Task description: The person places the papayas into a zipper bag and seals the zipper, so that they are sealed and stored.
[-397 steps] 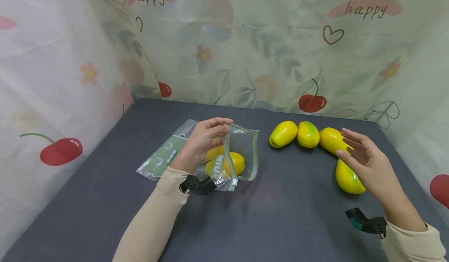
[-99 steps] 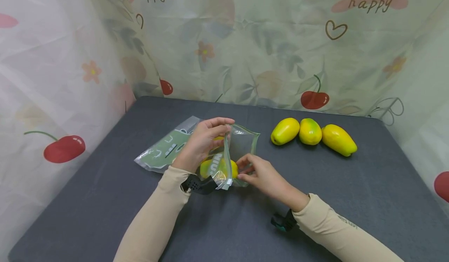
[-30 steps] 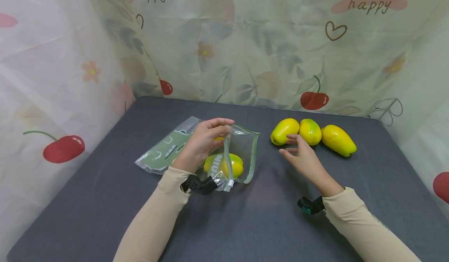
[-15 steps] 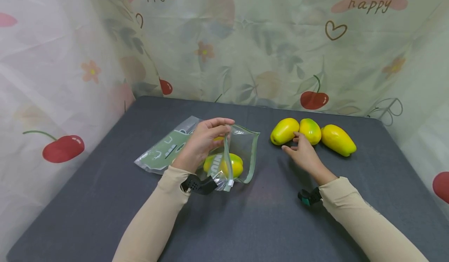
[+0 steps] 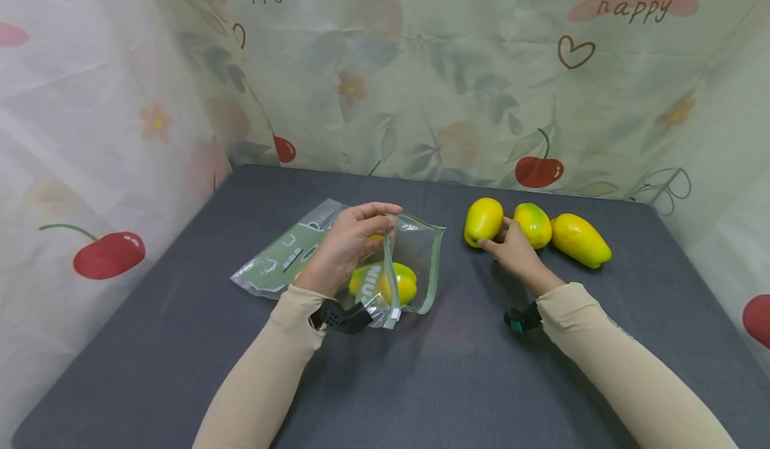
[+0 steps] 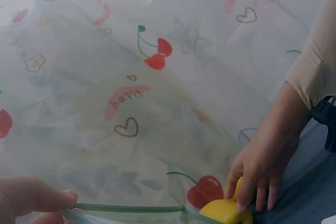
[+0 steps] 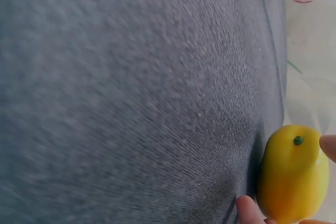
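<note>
Pinching one clear bag (image 5: 419, 252) with left fingers (image 5: 374, 208), right fingers (image 5: 511, 231) clamped around one mango (image 5: 483, 218), two more mangoes (image 5: 581, 240) alongside.

Green-stemmed yellow mango (image 7: 290, 184) between fingertips (image 7: 247, 210)

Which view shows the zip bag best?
Head. It shows the zip bag end to end, open mouth included; the left hand covers part. Left wrist gets mainly its green rim; right wrist, at most a blurry edge.

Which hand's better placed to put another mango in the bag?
Right, I'd say: the right hand already pinches the loose mango nearest the bag, while the left hand is busy holding the bag's mouth open.
</note>
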Motion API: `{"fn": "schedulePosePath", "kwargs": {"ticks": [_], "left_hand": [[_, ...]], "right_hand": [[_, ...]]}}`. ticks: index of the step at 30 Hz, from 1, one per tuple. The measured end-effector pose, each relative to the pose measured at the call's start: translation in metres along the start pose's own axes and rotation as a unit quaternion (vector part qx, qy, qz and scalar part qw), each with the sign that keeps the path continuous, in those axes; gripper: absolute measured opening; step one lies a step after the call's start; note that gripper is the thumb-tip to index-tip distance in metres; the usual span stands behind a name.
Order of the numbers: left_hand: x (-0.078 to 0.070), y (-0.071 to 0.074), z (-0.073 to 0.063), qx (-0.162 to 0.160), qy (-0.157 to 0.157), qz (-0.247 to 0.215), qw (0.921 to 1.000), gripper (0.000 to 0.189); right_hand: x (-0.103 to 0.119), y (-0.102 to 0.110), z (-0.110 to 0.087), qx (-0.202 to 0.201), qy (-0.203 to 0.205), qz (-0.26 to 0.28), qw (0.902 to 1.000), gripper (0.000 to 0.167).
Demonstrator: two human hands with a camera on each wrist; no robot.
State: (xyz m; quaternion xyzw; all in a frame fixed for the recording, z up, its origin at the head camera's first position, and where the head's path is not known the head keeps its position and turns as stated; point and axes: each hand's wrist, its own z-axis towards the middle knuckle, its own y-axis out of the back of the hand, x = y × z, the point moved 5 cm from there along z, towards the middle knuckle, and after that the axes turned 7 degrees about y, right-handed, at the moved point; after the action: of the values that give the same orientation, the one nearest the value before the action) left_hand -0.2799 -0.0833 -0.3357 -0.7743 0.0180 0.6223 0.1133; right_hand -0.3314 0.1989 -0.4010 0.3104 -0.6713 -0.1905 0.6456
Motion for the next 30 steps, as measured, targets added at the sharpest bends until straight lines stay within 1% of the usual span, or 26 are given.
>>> {"fn": "schedulePosePath", "kwargs": {"ticks": [6,11,15,19,26,30], "left_hand": [[0.0,0.0,0.0,0.001,0.002,0.004,1.0,0.032],[0.0,0.0,0.0,0.0,0.002,0.003,1.0,0.03],[0.0,0.0,-0.001,-0.001,0.0,-0.002,1.0,0.027],[0.0,0.0,-0.001,0.0,0.002,-0.006,1.0,0.022],[-0.001,0.0,-0.001,0.0,0.006,-0.009,0.9999,0.032],[-0.001,0.0,-0.002,-0.002,0.009,-0.009,0.9999,0.031]], "right_hand": [[0.004,0.0,0.01,-0.013,0.025,-0.018,0.9994,0.086],[0.01,-0.002,0.017,-0.019,0.046,-0.034,0.9982,0.087],[0.014,-0.004,0.023,-0.014,0.06,-0.044,0.9972,0.086],[0.014,-0.009,0.028,-0.009,0.062,-0.04,0.9972,0.083],[0.015,-0.021,0.034,-0.017,0.062,-0.064,0.9959,0.084],[0.019,-0.026,0.036,-0.022,0.06,-0.068,0.9956,0.084]]}}
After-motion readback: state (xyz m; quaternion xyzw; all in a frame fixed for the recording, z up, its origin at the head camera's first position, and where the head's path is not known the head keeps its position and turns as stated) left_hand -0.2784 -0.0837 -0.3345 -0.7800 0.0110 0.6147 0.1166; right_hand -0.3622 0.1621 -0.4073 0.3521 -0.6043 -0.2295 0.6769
